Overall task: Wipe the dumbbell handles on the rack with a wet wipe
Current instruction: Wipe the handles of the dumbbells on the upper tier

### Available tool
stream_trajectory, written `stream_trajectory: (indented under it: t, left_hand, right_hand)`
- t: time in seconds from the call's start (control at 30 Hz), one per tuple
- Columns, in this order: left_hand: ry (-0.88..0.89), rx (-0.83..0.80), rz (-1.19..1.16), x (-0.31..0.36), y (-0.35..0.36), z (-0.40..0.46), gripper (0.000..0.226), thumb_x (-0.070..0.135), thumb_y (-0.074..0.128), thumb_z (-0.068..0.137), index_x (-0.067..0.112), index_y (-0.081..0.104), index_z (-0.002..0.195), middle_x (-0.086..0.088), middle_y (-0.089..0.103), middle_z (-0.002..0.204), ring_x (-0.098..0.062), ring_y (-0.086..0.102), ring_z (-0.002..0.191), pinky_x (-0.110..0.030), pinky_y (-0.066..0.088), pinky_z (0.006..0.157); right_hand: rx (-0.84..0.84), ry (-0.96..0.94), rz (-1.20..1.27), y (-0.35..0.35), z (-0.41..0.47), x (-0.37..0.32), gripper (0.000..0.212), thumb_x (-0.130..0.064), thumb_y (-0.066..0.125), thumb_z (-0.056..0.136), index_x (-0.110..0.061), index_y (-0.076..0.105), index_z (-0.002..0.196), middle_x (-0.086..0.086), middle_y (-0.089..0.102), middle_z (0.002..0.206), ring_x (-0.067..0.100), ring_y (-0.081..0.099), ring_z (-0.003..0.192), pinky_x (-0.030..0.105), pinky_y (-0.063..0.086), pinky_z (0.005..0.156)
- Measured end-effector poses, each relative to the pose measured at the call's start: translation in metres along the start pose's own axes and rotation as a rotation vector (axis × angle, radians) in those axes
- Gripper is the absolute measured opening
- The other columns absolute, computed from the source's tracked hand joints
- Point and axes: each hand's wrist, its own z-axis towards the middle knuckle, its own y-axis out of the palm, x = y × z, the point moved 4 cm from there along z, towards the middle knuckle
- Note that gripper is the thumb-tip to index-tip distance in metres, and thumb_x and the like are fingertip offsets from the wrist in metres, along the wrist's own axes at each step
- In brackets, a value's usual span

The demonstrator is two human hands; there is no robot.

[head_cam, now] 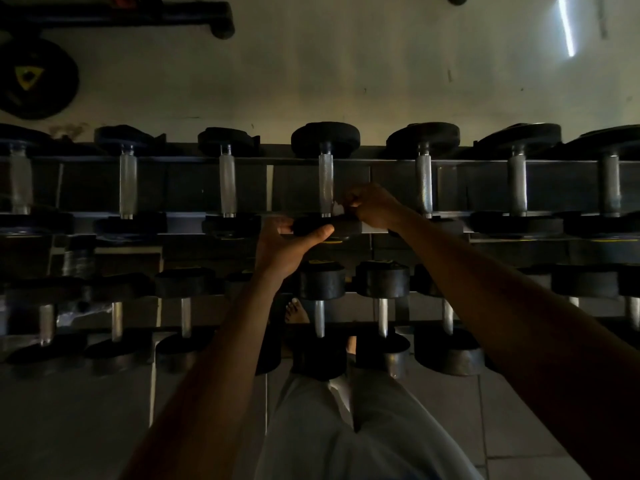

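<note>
A dark rack [166, 161] carries two rows of black dumbbells with silver knurled handles. My right hand [372, 206] grips a white wet wipe [337, 209] beside the near end of the middle dumbbell's handle [325, 183] on the upper row. My left hand [287, 245] is just below, thumb and fingers curled around the near black head [311, 225] of that same dumbbell. The wipe is mostly hidden in my fist.
More dumbbell handles stand left [227, 183] and right [424, 181] on the upper row, and smaller dumbbells [320, 285] fill the lower row. A weight plate [33, 81] leans at the far left. My legs and a bare foot [296, 311] show below the rack.
</note>
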Motion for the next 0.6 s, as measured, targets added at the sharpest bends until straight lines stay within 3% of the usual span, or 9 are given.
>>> stream_trajectory:
  t: [0.13, 0.23, 0.37, 0.5, 0.6]
  left_hand:
    - [0.007, 0.011, 0.012, 0.0, 0.0, 0.001, 0.073, 0.064, 0.095, 0.064, 0.031, 0.062, 0.121, 0.015, 0.066, 0.116, 0.001, 0.061, 0.107, -0.017, 0.045, 0.076]
    - [0.008, 0.024, 0.012, 0.001, -0.001, 0.001, 0.081, 0.065, 0.095, 0.063, 0.028, 0.061, 0.127, 0.014, 0.065, 0.119, 0.002, 0.059, 0.106, -0.017, 0.045, 0.076]
    - [0.002, 0.024, 0.003, 0.0, 0.0, 0.001, 0.074, 0.063, 0.096, 0.064, 0.034, 0.058, 0.121, 0.018, 0.062, 0.114, 0.002, 0.058, 0.104, -0.02, 0.046, 0.078]
    - [0.019, 0.012, -0.002, 0.0, 0.0, 0.0, 0.064, 0.061, 0.095, 0.068, 0.045, 0.05, 0.109, 0.022, 0.057, 0.108, 0.006, 0.054, 0.099, -0.022, 0.046, 0.08]
    - [0.029, 0.001, -0.006, -0.001, 0.001, 0.0, 0.068, 0.059, 0.095, 0.07, 0.04, 0.05, 0.117, 0.021, 0.056, 0.109, 0.004, 0.054, 0.099, -0.022, 0.045, 0.079]
  right_hand:
    - [0.084, -0.031, 0.134, -0.004, -0.003, -0.003, 0.021, -0.025, 0.071, 0.096, -0.018, 0.071, 0.116, 0.001, 0.069, 0.12, 0.016, 0.064, 0.112, 0.04, 0.05, 0.104]
    - [0.204, -0.091, 0.244, -0.006, -0.009, -0.012, 0.02, -0.028, 0.076, 0.092, -0.022, 0.072, 0.111, -0.011, 0.069, 0.11, 0.0, 0.063, 0.1, 0.031, 0.052, 0.097]
    - [0.204, -0.144, 0.19, -0.006, -0.015, -0.026, 0.026, -0.04, 0.078, 0.088, -0.026, 0.073, 0.109, -0.014, 0.066, 0.113, -0.002, 0.056, 0.102, 0.015, 0.039, 0.082]
    - [0.183, -0.236, 0.048, -0.007, -0.02, -0.032, 0.025, -0.036, 0.077, 0.09, -0.021, 0.073, 0.11, -0.005, 0.067, 0.115, 0.004, 0.056, 0.105, 0.02, 0.043, 0.087]
    - [0.288, -0.323, -0.004, -0.011, -0.02, -0.036, 0.024, -0.037, 0.078, 0.089, -0.02, 0.076, 0.106, -0.007, 0.067, 0.112, 0.002, 0.056, 0.101, 0.015, 0.043, 0.086]
